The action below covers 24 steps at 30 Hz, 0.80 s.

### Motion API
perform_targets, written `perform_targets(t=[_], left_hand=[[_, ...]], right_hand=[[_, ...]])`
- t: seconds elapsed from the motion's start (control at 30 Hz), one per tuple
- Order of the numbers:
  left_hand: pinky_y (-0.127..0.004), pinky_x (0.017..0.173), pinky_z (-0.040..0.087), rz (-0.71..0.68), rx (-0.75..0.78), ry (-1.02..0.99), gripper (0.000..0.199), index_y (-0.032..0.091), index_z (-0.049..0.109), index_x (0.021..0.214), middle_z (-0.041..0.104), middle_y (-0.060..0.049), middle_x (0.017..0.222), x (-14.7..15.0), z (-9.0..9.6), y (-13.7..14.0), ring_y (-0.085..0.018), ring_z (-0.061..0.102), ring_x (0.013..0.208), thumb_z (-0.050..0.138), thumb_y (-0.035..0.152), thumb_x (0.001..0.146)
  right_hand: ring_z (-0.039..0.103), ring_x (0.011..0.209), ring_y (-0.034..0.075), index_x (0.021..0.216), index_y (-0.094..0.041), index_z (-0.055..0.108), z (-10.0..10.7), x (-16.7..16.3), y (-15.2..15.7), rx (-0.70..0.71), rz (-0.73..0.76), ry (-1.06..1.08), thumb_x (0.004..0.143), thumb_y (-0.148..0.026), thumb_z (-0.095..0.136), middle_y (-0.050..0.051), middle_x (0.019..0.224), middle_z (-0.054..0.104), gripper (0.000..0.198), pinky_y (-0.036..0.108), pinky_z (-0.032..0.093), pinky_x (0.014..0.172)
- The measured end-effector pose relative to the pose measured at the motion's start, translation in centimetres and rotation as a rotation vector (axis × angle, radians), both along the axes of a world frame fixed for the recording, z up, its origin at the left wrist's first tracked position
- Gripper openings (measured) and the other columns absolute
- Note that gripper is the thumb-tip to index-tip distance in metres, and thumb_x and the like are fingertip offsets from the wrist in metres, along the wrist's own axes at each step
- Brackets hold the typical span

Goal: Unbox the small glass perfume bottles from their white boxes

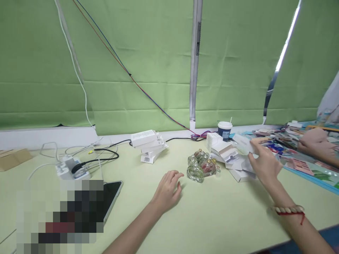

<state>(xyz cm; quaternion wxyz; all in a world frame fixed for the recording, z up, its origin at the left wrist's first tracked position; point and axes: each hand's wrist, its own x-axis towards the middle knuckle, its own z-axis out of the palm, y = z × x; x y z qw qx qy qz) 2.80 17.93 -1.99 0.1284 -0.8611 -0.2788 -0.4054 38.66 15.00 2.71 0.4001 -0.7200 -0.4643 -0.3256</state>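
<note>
My left hand [167, 190] rests low over the table [206, 215], its fingers loosely bent and apart, with nothing in it. Just beyond its fingertips is a cluster of small glass bottles [195, 173] with rounded shapes, some with pink or gold parts. My right hand [265, 160], with a beaded bracelet [290, 210] on the wrist, pinches a small white box [243, 143] that is somewhat blurred. The box is raised above a loose pile of white boxes [241, 174], several with flaps standing up.
A stack of white boxes [145, 139] stands at the back. Left of it are a power strip [70, 169], cables and a tablet [112, 194]. A lidded cup [224, 131] stands behind the pile. Another person's arm [315, 151] reaches over colourful packages [304, 165] at right.
</note>
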Motion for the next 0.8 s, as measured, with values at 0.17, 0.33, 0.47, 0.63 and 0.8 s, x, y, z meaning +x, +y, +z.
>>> perform_targets(t=[0.17, 0.33, 0.47, 0.63, 0.8], left_hand=[[-0.026, 0.071, 0.047, -0.009, 0.042, 0.024, 0.030, 0.017, 0.048, 0.102, 0.054, -0.006, 0.093, -0.1, 0.2, -0.2, -0.013, 0.053, 0.083, 0.042, 0.005, 0.075], [-0.025, 0.069, 0.045, -0.096, 0.164, 0.101, 0.026, 0.016, 0.050, 0.098, 0.056, -0.006, 0.090, -0.6, 0.7, -2.6, -0.013, 0.052, 0.081, 0.044, 0.005, 0.075], [-0.025, 0.068, 0.043, -0.167, 0.324, 0.157, 0.025, 0.016, 0.051, 0.093, 0.058, -0.006, 0.087, -0.9, 1.2, -5.9, -0.014, 0.052, 0.080, 0.045, 0.003, 0.072], [-0.026, 0.071, 0.044, -0.142, 0.292, 0.039, 0.027, 0.015, 0.051, 0.096, 0.057, -0.006, 0.086, -0.2, 1.6, -9.4, -0.014, 0.053, 0.081, 0.048, 0.004, 0.072], [-0.028, 0.078, 0.047, -0.083, 0.201, -0.081, 0.044, 0.013, 0.043, 0.118, 0.056, -0.011, 0.101, 1.5, 3.1, -12.1, -0.016, 0.053, 0.095, 0.058, 0.020, 0.077]], right_hand=[[0.062, 0.093, 0.025, 0.086, -0.021, 0.071, -2.3, 1.3, -1.4, -0.172, 0.176, -0.222, 0.080, -0.018, 0.038, 0.006, 0.107, 0.065, 0.034, 0.046, 0.049, 0.083], [0.063, 0.086, 0.023, 0.100, -0.025, 0.068, -2.4, 1.2, -1.9, -0.199, 0.233, -0.318, 0.083, -0.021, 0.040, 0.005, 0.106, 0.066, 0.033, 0.031, 0.047, 0.054], [0.060, 0.060, 0.020, 0.115, -0.021, 0.062, 0.3, 0.4, -3.4, -0.105, 0.139, -0.238, 0.085, -0.034, 0.047, 0.006, 0.083, 0.069, 0.036, 0.026, 0.030, 0.040], [0.064, 0.074, 0.020, 0.117, -0.020, 0.058, 5.9, -4.8, -7.8, 0.225, 0.141, -0.103, 0.075, -0.048, 0.063, 0.005, 0.087, 0.069, 0.050, 0.022, 0.035, 0.049], [0.066, 0.085, 0.020, 0.121, -0.024, 0.050, 8.0, -11.8, -12.4, 0.180, 0.565, -0.182, 0.078, -0.039, 0.065, 0.004, 0.099, 0.067, 0.048, 0.023, 0.046, 0.056]])
